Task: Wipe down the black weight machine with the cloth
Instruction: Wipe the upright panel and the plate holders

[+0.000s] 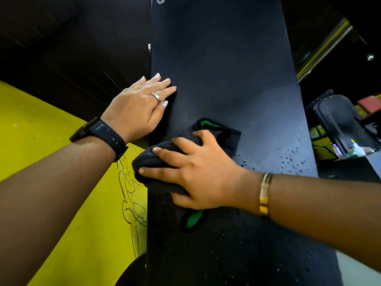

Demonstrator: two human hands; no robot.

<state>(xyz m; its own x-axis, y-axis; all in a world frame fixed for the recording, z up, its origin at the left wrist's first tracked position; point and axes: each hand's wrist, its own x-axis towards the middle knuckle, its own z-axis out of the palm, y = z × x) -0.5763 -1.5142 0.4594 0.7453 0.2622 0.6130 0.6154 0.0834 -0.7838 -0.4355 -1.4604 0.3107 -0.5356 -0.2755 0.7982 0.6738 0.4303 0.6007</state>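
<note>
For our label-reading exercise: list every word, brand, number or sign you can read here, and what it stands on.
None can be read.
The smartwatch screen is dark.
The yellow wall bears only a line drawing, no letters.
The small bottle at the right is too blurred.

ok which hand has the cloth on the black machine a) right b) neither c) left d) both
a: the right hand grips the cloth and presses it on the black machine, while the left hand lies flat on the machine's edge, bare.
</note>
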